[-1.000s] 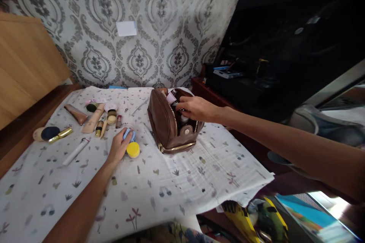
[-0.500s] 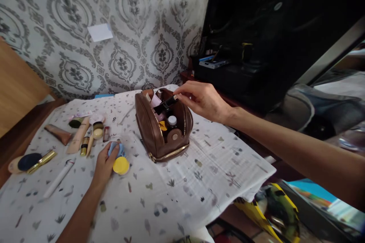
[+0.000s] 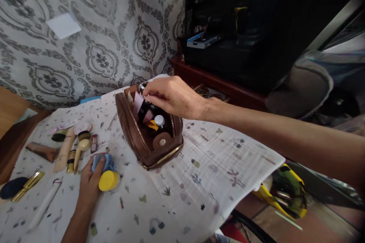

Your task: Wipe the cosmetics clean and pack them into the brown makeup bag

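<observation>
A brown makeup bag (image 3: 134, 133) stands unzipped on the cloth-covered table. My right hand (image 3: 179, 97) is over its far part, fingertips pinched on the upper end of a slim black tube (image 3: 143, 111) that slants down inside. Around the tube are a pink tube (image 3: 138, 102), a white-capped bottle (image 3: 160, 121) and something yellow-orange (image 3: 152, 125). To the left of the bag, my left hand (image 3: 89, 178) is closed on a crumpled blue cloth (image 3: 106, 162) near the table surface. A yellow-lidded jar (image 3: 108, 180) sits against the fingers; whether they grip it I cannot tell.
Several cosmetics lie at the left, among them a beige tube (image 3: 65, 150), a small round jar (image 3: 83, 144), a gold tube (image 3: 28, 186) and a white pen-like stick (image 3: 45, 203). A large black screen (image 3: 256, 19) stands behind on the right. The table edge drops off at right.
My right hand has lowered the black tube further into the bag. My left hand still holds the blue cloth. The view has shifted to the right.
</observation>
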Motion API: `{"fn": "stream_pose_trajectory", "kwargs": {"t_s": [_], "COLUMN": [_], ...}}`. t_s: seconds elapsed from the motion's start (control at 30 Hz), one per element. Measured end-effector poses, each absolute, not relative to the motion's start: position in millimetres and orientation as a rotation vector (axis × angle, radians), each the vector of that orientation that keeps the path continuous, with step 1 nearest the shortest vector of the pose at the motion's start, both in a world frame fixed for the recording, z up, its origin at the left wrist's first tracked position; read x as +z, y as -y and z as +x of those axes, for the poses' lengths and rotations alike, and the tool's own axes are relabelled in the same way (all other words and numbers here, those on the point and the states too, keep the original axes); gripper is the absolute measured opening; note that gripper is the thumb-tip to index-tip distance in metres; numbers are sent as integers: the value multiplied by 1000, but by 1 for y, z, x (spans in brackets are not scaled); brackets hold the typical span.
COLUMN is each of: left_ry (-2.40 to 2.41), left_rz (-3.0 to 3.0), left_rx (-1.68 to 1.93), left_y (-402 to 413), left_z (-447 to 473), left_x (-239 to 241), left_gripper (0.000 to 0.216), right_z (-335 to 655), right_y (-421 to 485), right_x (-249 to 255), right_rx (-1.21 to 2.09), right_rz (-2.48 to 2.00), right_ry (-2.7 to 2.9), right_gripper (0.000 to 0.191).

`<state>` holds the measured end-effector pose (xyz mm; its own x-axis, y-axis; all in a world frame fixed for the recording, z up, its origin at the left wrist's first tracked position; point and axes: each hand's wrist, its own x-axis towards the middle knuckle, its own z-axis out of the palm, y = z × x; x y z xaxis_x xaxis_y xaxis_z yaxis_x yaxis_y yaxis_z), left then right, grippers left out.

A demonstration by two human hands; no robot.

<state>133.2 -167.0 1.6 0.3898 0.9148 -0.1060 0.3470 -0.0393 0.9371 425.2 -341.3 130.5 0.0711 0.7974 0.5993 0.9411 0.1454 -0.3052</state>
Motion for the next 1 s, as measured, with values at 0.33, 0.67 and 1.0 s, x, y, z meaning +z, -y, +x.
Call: {"fn": "stream_pose_trajectory", "kwargs": {"t_s": [0.33, 0.67, 1.0], "left_ry": [-995, -943, -664], "left_rz": [2330, 2604, 2614], "left_rx": [712, 781, 1013], "left_y": [168, 183, 223], "left_z": [103, 117, 183], "left_x": [30, 69, 140], "left_gripper": [43, 41, 33], "right_z": [430, 419, 396], "right_y": [357, 339, 350], "right_x": [123, 121, 143], "right_rx": [-225, -214, -303], "right_rz": [-1631, -1611, -1575], "right_ry": [1567, 1594, 1581], "right_gripper": [18, 15, 17]}}
